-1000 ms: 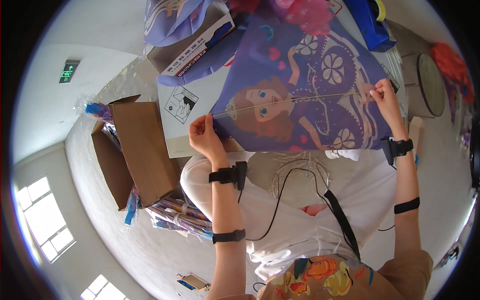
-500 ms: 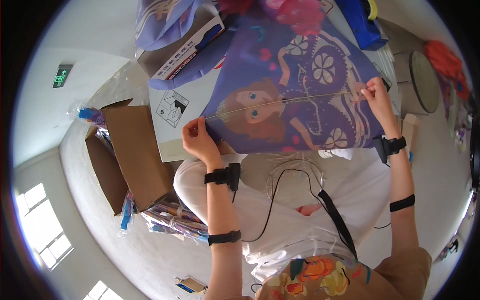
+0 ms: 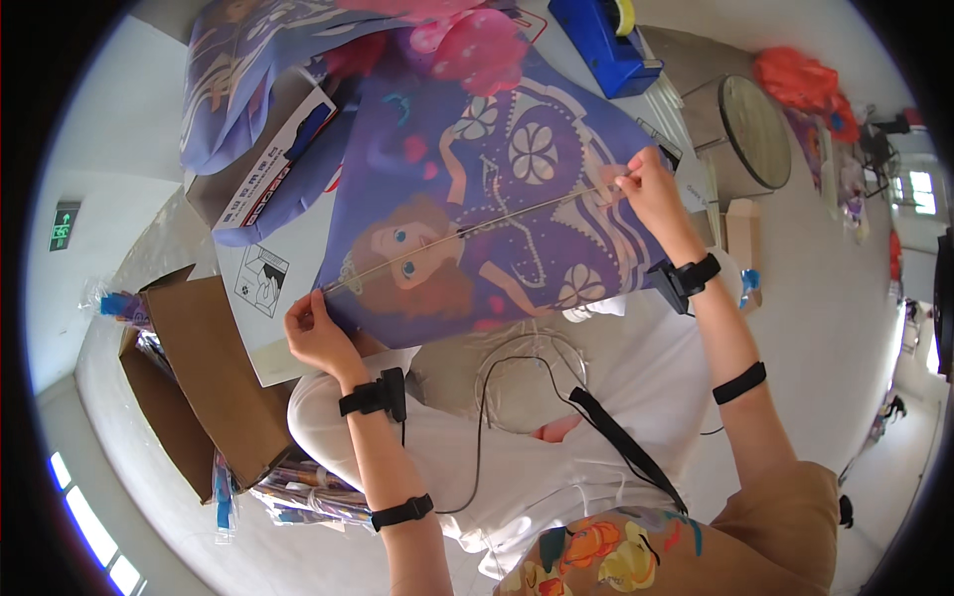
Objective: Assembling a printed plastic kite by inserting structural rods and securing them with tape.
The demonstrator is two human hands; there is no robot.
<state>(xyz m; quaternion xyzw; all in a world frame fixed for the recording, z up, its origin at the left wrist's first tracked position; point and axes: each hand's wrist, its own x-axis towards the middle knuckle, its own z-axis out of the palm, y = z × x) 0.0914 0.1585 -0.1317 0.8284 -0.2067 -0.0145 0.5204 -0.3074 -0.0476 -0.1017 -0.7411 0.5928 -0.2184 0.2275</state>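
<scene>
A purple kite (image 3: 497,209) printed with a cartoon girl in a dress lies spread in front of me over a white table (image 3: 283,328). A thin pale rod (image 3: 467,233) runs across it from corner to corner. My left hand (image 3: 316,333) pinches the kite's left corner where the rod ends. My right hand (image 3: 646,184) pinches the right corner at the rod's other end. Both wrists wear black bands.
An open brown cardboard box (image 3: 199,387) stands at my left with packed kites (image 3: 298,492) below it. A white carton (image 3: 273,174) and more purple kite cloth (image 3: 234,79) lie behind. A blue tape dispenser (image 3: 601,40) and a round stool (image 3: 750,129) are at the right.
The kite has shifted up and to the left in view and tilted more. My left hand moved down to its left corner; my right hand stays on the right corner.
</scene>
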